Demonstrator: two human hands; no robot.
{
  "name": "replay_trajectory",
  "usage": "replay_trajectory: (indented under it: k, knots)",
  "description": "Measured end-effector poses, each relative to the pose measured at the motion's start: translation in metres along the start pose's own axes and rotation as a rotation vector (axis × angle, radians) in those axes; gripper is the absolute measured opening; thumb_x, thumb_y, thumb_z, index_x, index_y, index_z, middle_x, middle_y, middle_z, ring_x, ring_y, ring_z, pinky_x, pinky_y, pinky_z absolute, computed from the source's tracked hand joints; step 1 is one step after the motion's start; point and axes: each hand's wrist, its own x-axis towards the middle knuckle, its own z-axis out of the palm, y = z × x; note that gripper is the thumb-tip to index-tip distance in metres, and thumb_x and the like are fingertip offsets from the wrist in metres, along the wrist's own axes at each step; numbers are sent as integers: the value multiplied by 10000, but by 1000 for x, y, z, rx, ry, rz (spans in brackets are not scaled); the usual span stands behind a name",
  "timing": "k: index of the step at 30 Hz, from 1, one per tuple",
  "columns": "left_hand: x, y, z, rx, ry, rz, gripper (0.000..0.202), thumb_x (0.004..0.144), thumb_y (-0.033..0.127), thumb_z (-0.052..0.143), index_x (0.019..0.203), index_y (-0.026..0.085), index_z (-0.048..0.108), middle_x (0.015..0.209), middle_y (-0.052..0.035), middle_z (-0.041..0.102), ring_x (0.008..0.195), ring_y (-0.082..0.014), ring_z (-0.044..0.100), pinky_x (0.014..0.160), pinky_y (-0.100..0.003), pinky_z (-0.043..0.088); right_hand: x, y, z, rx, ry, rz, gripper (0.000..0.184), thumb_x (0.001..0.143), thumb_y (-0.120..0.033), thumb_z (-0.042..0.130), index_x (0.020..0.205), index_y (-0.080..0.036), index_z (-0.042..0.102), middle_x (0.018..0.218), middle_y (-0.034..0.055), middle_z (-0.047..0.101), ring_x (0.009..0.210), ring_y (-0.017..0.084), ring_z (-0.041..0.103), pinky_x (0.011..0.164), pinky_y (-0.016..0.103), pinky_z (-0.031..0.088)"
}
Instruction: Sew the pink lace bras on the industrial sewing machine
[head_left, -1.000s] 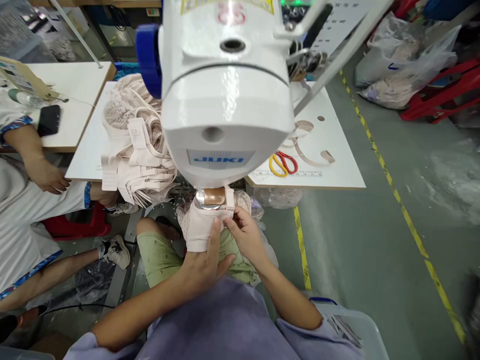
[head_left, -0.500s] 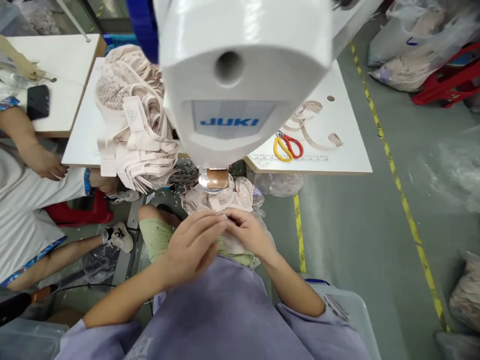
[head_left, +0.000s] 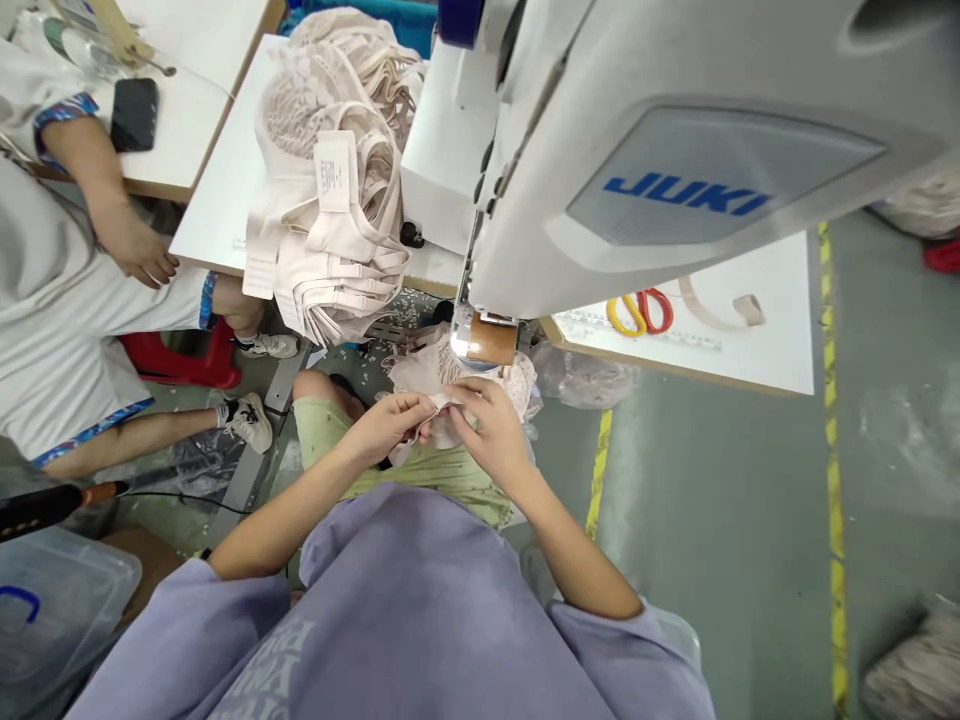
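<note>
A beige bra with lacy parts hangs in front of me, under the end of the sewing machine. My left hand pinches its near edge between thumb and fingers. Close beside it, my right hand is closed on the same edge, fingertips almost touching the left ones. Both hands are just on the near side of the machine's sewing end, above my lap. Part of the bra is hidden behind the hands and the machine.
A pile of beige bras lies on the white table left of the machine. Scissors, a ruler and a beige strip lie on the right tabletop. A co-worker's hand is at the left, near a phone.
My left hand has turned and lowered from over the right hand to a pinch beside it, so the bra's edge shows between them. The view has swung, shifting the machine head right.
</note>
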Motion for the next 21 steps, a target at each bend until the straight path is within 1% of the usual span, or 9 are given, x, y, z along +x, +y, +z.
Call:
replay_trajectory:
  k: [2, 4, 6, 9, 13, 16, 17, 19, 21]
  knots:
    - [-5, 2, 2, 87, 54, 67, 443, 895, 569, 617, 722, 164, 573, 633, 15, 549, 576, -98, 498, 586, -220, 419, 1, -5, -3, 67, 30, 94, 261, 962, -291, 600, 1195, -202, 678, 1116, 107, 672, 1047, 235, 641, 900, 389, 539]
    - [-11, 6, 4, 225, 80, 128, 407, 955, 501, 548, 732, 163, 589, 621, 21, 536, 559, -99, 473, 554, -216, 387, 2, -10, -4, 91, 6, 133, 264, 949, -341, 636, 1167, -199, 687, 1077, 93, 678, 941, 212, 659, 850, 371, 555]
    - [-14, 10, 5, 340, 104, 171, 380, 982, 453, 499, 757, 166, 605, 603, 30, 522, 539, -100, 454, 535, -217, 364, 2, -14, -3, 89, -45, 153, 268, 959, -371, 629, 1147, -194, 701, 1067, 88, 689, 856, 189, 665, 800, 348, 561]
    - [-17, 11, 6, 455, 167, 229, 340, 992, 399, 474, 797, 166, 627, 632, 25, 549, 574, -108, 479, 559, -219, 370, 3, -16, 0, 49, -56, 198, 293, 972, -410, 606, 1145, -200, 714, 1066, 88, 706, 868, 195, 680, 786, 341, 563]
    - [-15, 10, 10, 530, 215, 243, 342, 995, 373, 453, 827, 158, 660, 647, 13, 591, 596, -116, 526, 588, -221, 395, 0, -20, 7, 2, 15, 174, 232, 992, -368, 583, 1089, -228, 741, 1022, 68, 734, 936, 197, 689, 802, 329, 556]
    - [-10, 9, 11, 518, 236, 238, 383, 975, 444, 492, 791, 155, 662, 637, 11, 589, 586, -120, 531, 578, -222, 399, -7, -21, 15, -36, 56, 122, 219, 1006, -318, 554, 1000, -234, 756, 959, 58, 747, 908, 187, 687, 801, 322, 549]
    - [-9, 9, 11, 518, 245, 230, 405, 958, 474, 519, 741, 156, 643, 621, 13, 576, 573, -118, 517, 565, -221, 390, -9, -18, 16, -41, 40, 90, 232, 1010, -307, 539, 978, -233, 756, 952, 59, 749, 908, 185, 687, 804, 316, 548]
    - [-5, 11, 6, 521, 249, 201, 440, 933, 504, 562, 659, 161, 594, 585, 18, 549, 547, -112, 492, 543, -219, 373, -9, 0, 9, -51, -67, 1, 247, 1015, -304, 516, 988, -237, 752, 964, 54, 751, 922, 174, 686, 817, 291, 545]
    - [-1, 14, 0, 527, 256, 179, 447, 940, 495, 560, 637, 167, 570, 568, 21, 541, 533, -108, 487, 537, -217, 368, -1, 36, -14, -119, -140, 3, 256, 1015, -329, 503, 1046, -236, 739, 983, 53, 746, 932, 170, 679, 834, 278, 534]
